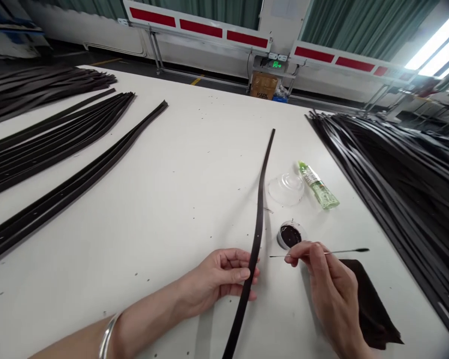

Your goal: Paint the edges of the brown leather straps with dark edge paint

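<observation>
A long, narrow dark brown leather strap [260, 209] with punched holes stands curved up from the table's near edge. My left hand [224, 276] grips it between thumb and fingers. My right hand [329, 284] pinches a thin applicator stick [344, 252] with a dark tip, held level just beyond a small round pot [290, 235] of dark brown paste. A dark cloth [370, 309] lies under and beyond my right hand. A clear plastic lid [286, 189] and a green-labelled tube [318, 185] sit beyond the pot.
The white worktable [153, 199] is speckled with dark marks. Bundles of dark leather straps [52, 144] fan out on the left, and a large pile [396, 184] lies on the right. A cardboard box [264, 86] and red-striped rails stand beyond the table.
</observation>
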Tool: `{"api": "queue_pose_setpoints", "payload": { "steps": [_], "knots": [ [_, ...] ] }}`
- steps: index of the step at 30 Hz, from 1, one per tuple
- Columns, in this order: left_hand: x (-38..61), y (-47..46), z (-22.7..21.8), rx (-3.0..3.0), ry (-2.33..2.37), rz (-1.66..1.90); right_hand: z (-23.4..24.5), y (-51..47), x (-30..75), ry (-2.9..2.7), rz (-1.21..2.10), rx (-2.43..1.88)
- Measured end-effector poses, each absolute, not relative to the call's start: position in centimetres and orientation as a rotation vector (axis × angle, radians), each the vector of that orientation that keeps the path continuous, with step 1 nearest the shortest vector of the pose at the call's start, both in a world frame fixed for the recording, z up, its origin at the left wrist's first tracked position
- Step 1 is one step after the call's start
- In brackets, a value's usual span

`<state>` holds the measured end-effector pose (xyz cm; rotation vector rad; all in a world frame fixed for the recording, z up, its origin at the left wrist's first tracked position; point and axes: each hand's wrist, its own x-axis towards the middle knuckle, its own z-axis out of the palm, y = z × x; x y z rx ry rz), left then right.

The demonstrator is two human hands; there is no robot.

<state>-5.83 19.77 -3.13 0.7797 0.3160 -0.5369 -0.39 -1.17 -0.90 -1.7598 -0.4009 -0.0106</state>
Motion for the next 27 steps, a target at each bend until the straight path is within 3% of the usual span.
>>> {"api": "queue_pose_setpoints", "payload": {
  "steps": [8,27],
  "knots": [
    [-5.8,19.5,-3.1,0.737,0.279,-0.538,-1.1,0.2,-1.3,-0.996,-0.203,-1.738],
    [-5.8,19.7,-3.3,0.735,0.236,-0.553,-1.3,0.6,-1.1,-1.074,-0.217,-1.754]
  ]
}}
